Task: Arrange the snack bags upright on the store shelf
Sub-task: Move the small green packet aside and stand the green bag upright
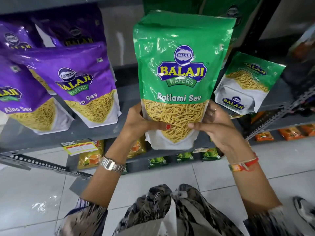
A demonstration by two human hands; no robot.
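A large green Ratlami Sev bag [180, 72] is upright in front of the grey shelf [95, 132], held by its lower part. My left hand [141, 121] grips its lower left side with the thumb across the front. My right hand [216, 123] grips its lower right side. Another green bag [245, 86] lies tilted on the shelf to the right. Purple Aloo Sev bags [81, 79] stand leaning on the shelf at the left, with more behind them.
More green bags [221, 9] stand at the back of the shelf. A lower shelf holds small yellow, green and orange packets [90, 155] and a price label [80, 147]. A perforated metal upright [279, 114] runs along the right. White floor tiles [34, 193] lie below.
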